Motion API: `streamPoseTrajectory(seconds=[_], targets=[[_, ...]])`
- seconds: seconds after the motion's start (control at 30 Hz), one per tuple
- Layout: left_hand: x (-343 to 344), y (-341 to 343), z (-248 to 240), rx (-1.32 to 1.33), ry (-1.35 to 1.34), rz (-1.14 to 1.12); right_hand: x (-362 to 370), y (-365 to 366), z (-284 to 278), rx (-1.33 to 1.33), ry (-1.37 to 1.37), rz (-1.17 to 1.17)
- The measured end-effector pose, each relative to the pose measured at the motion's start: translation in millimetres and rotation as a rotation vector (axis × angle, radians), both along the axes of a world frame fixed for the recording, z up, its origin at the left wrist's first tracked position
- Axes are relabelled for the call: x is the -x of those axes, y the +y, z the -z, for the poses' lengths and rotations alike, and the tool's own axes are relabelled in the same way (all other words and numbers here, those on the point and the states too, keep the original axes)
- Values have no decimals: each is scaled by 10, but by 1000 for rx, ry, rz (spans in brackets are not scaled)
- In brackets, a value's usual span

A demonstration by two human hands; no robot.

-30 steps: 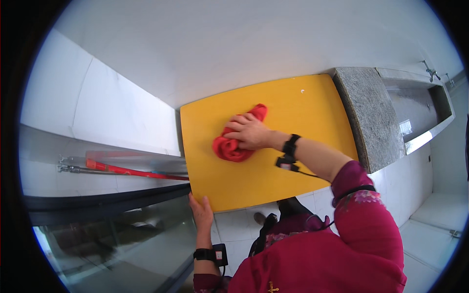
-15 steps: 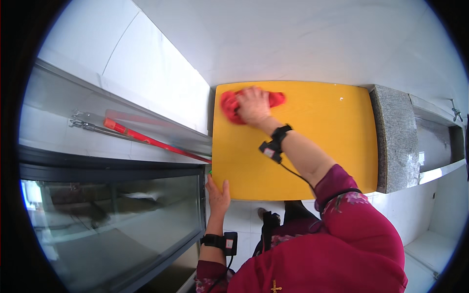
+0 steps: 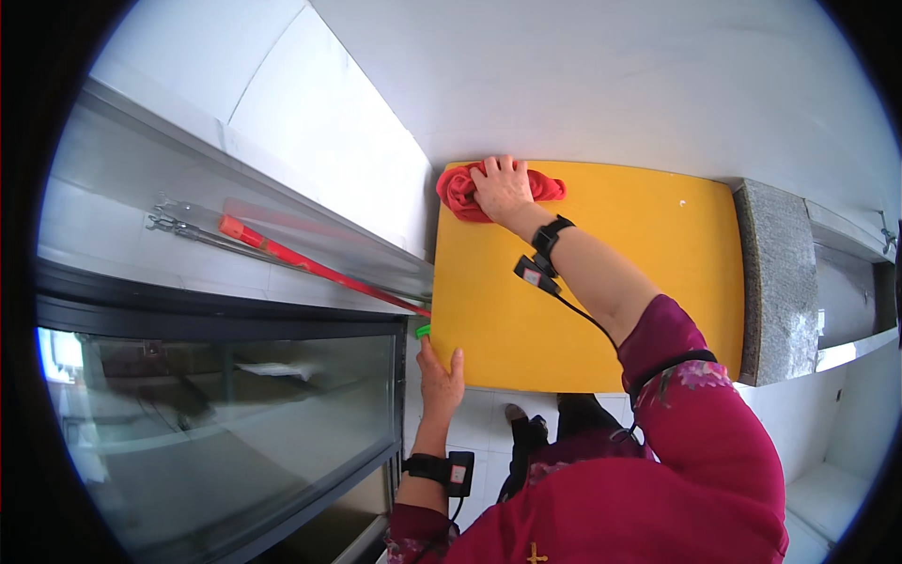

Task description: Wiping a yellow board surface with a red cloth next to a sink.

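My right hand (image 3: 505, 191) presses on a bunched red cloth (image 3: 458, 195), fingers curled over it, at the far left corner of a yellow tabletop (image 3: 592, 282). The cloth spreads out on both sides of the hand and lies near the back wall. By the table's left edge is my left hand (image 3: 439, 383), its thumb apart from the fingers and nothing visible in its grasp. Its fingertips reach to a small green piece (image 3: 423, 331) at that edge; whether they touch it I cannot tell. Each wrist wears a black strap with a small wired box.
A red pole (image 3: 310, 265) leans beside a metal rod at the left wall. Nearer, a dark-framed glass panel (image 3: 235, 414) borders the left side. A grey stone block (image 3: 778, 282) and a sink-like basin (image 3: 844, 291) stand right of the table. White walls close off the back.
My right hand and the red cloth have moved slightly farther back, into the table's far left corner. The whole view has shifted a little. My left hand stays by the left edge.
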State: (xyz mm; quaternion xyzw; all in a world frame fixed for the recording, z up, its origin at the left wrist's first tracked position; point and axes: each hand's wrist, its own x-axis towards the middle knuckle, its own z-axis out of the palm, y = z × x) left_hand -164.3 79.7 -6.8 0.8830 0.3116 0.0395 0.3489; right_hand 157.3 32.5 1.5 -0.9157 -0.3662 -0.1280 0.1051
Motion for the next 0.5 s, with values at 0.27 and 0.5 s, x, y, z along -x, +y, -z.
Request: streamPoseTrajectory(seconds=[0.27, 0.5], targets=[[-13, -18, -10, 2, 11, 18, -154, 210, -130, 209, 46, 0], [53, 38, 79, -1, -47, 28, -157, -1452, -252, 352, 174, 298]])
